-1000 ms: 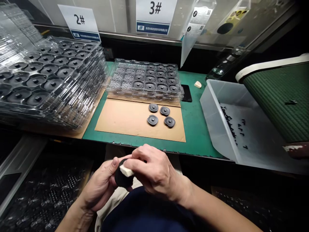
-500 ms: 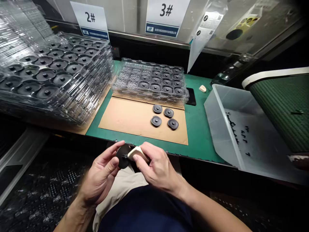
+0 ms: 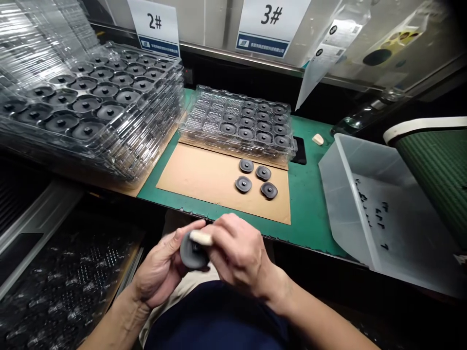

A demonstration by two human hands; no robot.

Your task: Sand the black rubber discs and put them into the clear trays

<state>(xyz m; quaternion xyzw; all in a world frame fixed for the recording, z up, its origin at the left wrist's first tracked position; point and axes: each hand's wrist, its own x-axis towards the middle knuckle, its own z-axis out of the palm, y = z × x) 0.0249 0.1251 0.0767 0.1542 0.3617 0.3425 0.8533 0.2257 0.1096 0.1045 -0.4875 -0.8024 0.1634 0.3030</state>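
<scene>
My left hand (image 3: 164, 265) is closed round the edge of a round dark grey disc-shaped part (image 3: 190, 253) with a short post at its middle. Its dished face is turned up toward me, above my lap. Between the fingers of my right hand (image 3: 239, 253) is a small cream-coloured block (image 3: 200, 237), pressed against or just over the disc's face near the rim. My right fingers hide part of the disc and its post. On the brown cardboard sheet (image 3: 197, 170) beyond my hands lie several similar dark discs (image 3: 243, 183).
A clear compartment tray (image 3: 233, 138), partly filled with discs, stands behind the cardboard. Stacked filled trays (image 3: 146, 126) rise at left. Beside the tray lie a black phone (image 3: 299, 151) and another cream block (image 3: 317, 139). A translucent bin (image 3: 335, 194) stands at right.
The disc has tilted so its face turns more upward. My right hand has moved the cream block from near the post to the upper part of the disc. The camera view has shifted slightly.
</scene>
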